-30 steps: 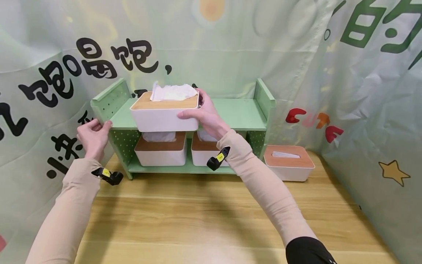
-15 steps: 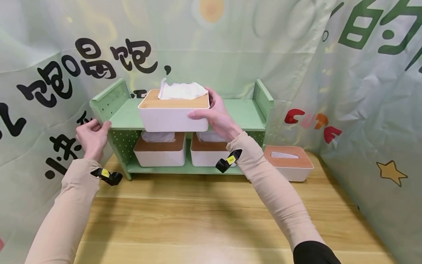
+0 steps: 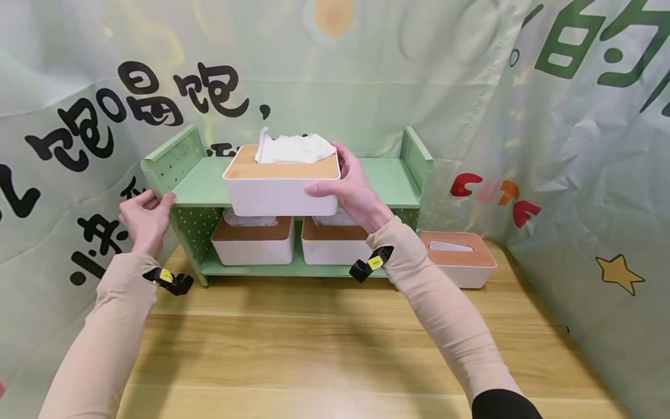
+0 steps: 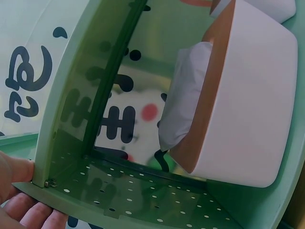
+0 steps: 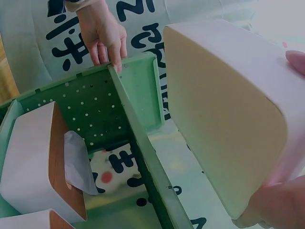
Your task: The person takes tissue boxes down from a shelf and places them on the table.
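My right hand grips a white tissue box by its right end, thumb on the front face. The box has a wooden lid with a white tissue sticking up. In the head view it overlaps the front edge of the green shelf's upper board; the right wrist view shows its bare underside raised off that board. My left hand pinches the shelf's left side at the upper board's front corner, thumb above and fingers below in the left wrist view.
Two similar tissue boxes, a left one and a right one, stand on the lower shelf. Another box sits on the wooden table right of the shelf. A printed cloth hangs behind and along both sides.
My right hand has carried the tissue box to the right, and lately slightly down in the view. The left hand has stayed at the shelf's side.
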The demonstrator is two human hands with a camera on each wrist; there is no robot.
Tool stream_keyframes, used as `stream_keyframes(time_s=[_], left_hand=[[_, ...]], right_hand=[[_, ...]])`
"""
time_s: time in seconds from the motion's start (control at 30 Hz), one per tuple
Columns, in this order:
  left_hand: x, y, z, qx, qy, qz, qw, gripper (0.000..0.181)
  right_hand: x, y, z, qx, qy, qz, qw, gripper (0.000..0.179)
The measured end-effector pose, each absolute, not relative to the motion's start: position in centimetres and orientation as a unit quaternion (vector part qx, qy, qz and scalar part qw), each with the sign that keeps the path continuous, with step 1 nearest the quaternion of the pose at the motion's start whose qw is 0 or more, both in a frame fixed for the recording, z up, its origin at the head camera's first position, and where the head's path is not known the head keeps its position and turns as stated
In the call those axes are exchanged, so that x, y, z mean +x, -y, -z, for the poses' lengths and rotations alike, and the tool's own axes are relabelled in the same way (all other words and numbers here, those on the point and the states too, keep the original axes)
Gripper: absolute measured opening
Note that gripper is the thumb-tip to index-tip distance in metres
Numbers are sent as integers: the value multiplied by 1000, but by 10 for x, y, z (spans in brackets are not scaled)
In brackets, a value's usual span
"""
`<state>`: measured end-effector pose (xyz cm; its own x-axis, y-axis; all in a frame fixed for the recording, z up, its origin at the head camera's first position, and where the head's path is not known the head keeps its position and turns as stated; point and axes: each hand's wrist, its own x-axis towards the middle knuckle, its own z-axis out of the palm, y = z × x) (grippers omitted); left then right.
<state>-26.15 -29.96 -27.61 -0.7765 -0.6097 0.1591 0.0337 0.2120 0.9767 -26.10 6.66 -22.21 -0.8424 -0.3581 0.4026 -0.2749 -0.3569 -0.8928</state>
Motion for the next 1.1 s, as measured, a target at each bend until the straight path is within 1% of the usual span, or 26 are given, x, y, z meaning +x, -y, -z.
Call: stream_keyframes(time_s=[0.5,0.73,1.1], left_hand=[[-262,299,277,190,733,594,272,44],[-261,299,277,188,731,597,272,44],[-261,299,277,193,737,590,269,43]], right_hand=[[-236,-87,233,-276,-585,762,24,93],[-229,-98,243,-272,-600,752,11,95],[-216,-112,260,-280,-594,754,14,99]])
